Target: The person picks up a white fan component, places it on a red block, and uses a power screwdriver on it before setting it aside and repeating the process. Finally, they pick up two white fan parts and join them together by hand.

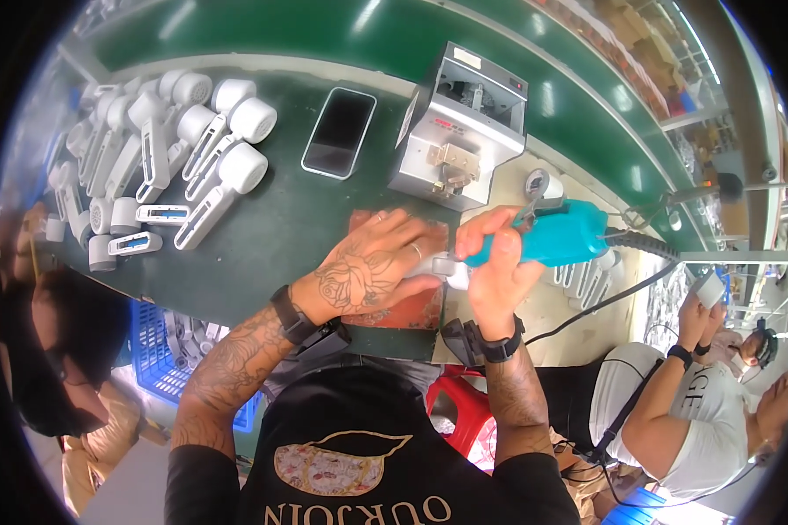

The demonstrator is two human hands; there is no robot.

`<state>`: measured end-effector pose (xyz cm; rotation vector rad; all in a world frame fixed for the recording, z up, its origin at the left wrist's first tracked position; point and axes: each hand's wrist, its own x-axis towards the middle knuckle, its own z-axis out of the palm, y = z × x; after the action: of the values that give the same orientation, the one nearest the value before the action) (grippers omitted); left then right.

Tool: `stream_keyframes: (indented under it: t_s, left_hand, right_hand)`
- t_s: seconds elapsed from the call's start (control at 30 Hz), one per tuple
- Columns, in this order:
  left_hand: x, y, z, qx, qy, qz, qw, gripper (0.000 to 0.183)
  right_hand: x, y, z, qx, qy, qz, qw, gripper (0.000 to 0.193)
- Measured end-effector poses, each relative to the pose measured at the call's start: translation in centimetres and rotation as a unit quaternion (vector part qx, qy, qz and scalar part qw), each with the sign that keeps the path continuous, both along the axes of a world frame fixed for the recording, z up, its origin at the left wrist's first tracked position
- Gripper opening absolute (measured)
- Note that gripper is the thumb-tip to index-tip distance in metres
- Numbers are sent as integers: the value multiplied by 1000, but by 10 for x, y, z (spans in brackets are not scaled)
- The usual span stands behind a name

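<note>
My right hand [497, 267] grips a turquoise electric screwdriver [559, 234] with a black cable running off to the right; its tip points left toward a small white part [441, 265]. My left hand [372, 262] lies flat over a reddish-brown mat [411, 306] on the green bench, fingers holding that white part at the screwdriver's tip. Most of the part is hidden under my fingers. Both wrists carry black bands.
A pile of several white handheld units [171, 144] lies at the left of the bench. A dark phone [339, 132] lies face up beside a grey screw feeder box [458, 131]. A blue crate [162, 354] sits below the bench edge. Another person [674, 394] in white works at right.
</note>
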<state>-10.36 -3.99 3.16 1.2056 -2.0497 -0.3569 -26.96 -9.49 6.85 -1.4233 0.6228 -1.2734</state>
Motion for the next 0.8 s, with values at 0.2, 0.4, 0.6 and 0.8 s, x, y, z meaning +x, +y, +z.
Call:
stream_keyframes:
  t_s: [0.2, 0.4, 0.6, 0.8]
  left_hand:
    - [3, -2, -2, 9, -1, 1, 1000, 43]
    - [4, 0, -2, -17, -17, -15, 1000, 52]
    - [2, 2, 1, -11, 4, -3, 1000, 41]
    - [7, 2, -2, 4, -20, -14, 1000, 49]
  right_hand:
    - [3, -7, 12, -5, 41, -32, 999, 34]
    - [34, -43, 48, -66, 69, -111, 989, 32]
    - [46, -63, 28, -89, 89, -103, 987, 23]
    - [44, -40, 33, -28, 78, -68, 994, 22]
